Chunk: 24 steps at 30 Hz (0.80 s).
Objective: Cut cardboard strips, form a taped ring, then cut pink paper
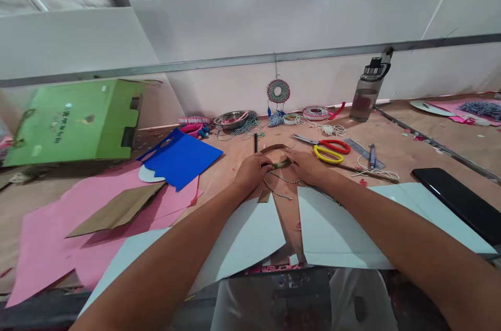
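Observation:
My left hand (253, 170) and my right hand (306, 165) grip opposite sides of a thin ring (275, 147), brown along its far edge. Its near side looks greenish between my fingers, and my fingertips cover part of it. A twisted grey-and-white cord (280, 194) trails from the ring onto the table below my hands. Scissors (319, 144) with one red and one yellow handle lie just beyond my right hand. Two pale sheets (242, 237) lie under my forearms. A dark pen or stick (255, 143) stands out behind my left hand.
A green box (78, 122), blue sheet (183, 156) and pink paper (47, 226) are on the left. A round woven hanging (278, 91) is against the wall, near a metal bowl (230, 118). Rightward are a water bottle (366, 93), a cutter (372, 156) and a phone (462, 203).

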{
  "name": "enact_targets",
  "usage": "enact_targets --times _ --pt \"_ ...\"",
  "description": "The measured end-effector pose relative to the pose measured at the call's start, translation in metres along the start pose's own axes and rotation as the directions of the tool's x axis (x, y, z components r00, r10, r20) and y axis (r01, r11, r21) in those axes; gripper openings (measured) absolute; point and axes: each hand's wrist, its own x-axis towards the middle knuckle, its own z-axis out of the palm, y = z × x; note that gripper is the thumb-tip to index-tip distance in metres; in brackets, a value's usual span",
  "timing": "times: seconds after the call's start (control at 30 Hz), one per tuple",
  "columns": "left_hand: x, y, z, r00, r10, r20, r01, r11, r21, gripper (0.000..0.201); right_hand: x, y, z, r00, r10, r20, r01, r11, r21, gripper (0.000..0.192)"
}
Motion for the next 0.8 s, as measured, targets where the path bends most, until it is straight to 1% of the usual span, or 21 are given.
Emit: enact_targets --times 0.07,0.1,0.13,0.17,0.2,0.23,0.27,0.3,0.33,0.37,0.4,0.43,0.47,0.5,0.53,0.63,0.7,0.8 --pt "0.000 0.000 0.001 1.000 0.007 -0.022 -0.008 0.999 -0.041 0.013 -0.001 -0.001 -0.001 0.999 -0.011 -0.042 0.012 1.000 0.022 0.051" --pt "0.000 -0.001 0.002 0.999 -0.001 -0.046 -0.003 0.996 -0.085 0.012 -0.002 -0.002 -0.002 0.996 -0.008 -0.088 0.012 0.999 0.045 0.051" --pt "-0.001 -0.001 0.002 0.997 -0.026 -0.079 0.013 0.988 -0.154 0.010 -0.002 -0.002 -0.005 0.988 0.000 -0.152 0.011 0.997 0.073 0.050" --pt "-0.001 -0.003 0.001 0.991 -0.075 -0.113 0.045 0.966 -0.254 0.008 -0.003 -0.003 -0.009 0.974 0.016 -0.228 0.008 0.995 0.104 0.050" --pt "0.000 -0.005 -0.001 0.981 -0.145 -0.126 0.087 0.920 -0.383 0.005 -0.004 -0.004 -0.014 0.951 0.035 -0.309 0.007 0.991 0.135 0.050" --pt "0.000 -0.007 -0.003 0.969 -0.221 -0.111 0.130 0.838 -0.530 0.004 -0.005 -0.005 -0.018 0.922 0.057 -0.382 0.007 0.986 0.165 0.050" --pt "0.000 -0.011 -0.006 0.957 -0.284 -0.065 0.167 0.719 -0.674 0.009 -0.005 -0.006 -0.023 0.895 0.080 -0.438 0.007 0.981 0.193 0.050" --pt "0.001 -0.015 -0.011 0.948 -0.319 -0.001 0.192 0.575 -0.795 0.014 -0.006 -0.006 -0.027 0.878 0.101 -0.468 0.004 0.976 0.217 0.049" --pt "0.001 -0.018 -0.015 0.944 -0.326 0.057 0.200 0.426 -0.882 0.019 -0.007 -0.006 -0.029 0.869 0.121 -0.480 -0.002 0.970 0.242 0.048" --pt "0.002 -0.022 -0.020 0.945 -0.316 0.091 0.188 0.293 -0.937 0.022 -0.008 -0.006 -0.031 0.869 0.137 -0.475 -0.007 0.964 0.265 0.047" --pt "0.002 -0.025 -0.026 0.948 -0.303 0.097 0.160 0.191 -0.968 0.024 -0.008 -0.006 -0.031 0.876 0.148 -0.459 -0.012 0.958 0.286 0.048" --pt "0.003 -0.028 -0.031 0.951 -0.297 0.084 0.125 0.123 -0.984 0.024 -0.009 -0.005 -0.030 0.887 0.152 -0.436 -0.015 0.953 0.302 0.049" --pt "0.003 -0.029 -0.035 0.953 -0.297 0.064 0.093 0.086 -0.992 0.023 -0.009 -0.005 -0.029 0.897 0.151 -0.416 -0.017 0.951 0.308 0.051" --pt "0.002 -0.030 -0.039 0.953 -0.301 0.042 0.068 0.077 -0.995 0.021 -0.009 -0.004 -0.027 0.905 0.145 -0.401 -0.019 0.953 0.303 0.051" --pt "0.002 -0.030 -0.043 0.952 -0.304 0.023 0.052 0.088 -0.995 0.018 -0.009 -0.003 -0.026 0.911 0.136 -0.390 -0.019 0.957 0.288 0.051" --pt "0.000 -0.026 -0.047 0.953 -0.304 -0.015 0.042 0.182 -0.982 0.021 -0.009 -0.001 -0.023 0.920 0.121 -0.373 -0.024 0.967 0.255 0.048" --pt "-0.002 -0.021 -0.047 0.959 -0.282 -0.034 0.040 0.253 -0.967 0.025 -0.009 -0.002 -0.022 0.926 0.137 -0.353 -0.023 0.951 0.308 0.046" --pt "-0.002 -0.015 -0.045 0.976 -0.208 -0.062 0.017 0.357 -0.934 0.030 -0.009 -0.005 -0.021 0.932 0.156 -0.327 -0.002 0.905 0.425 0.039"
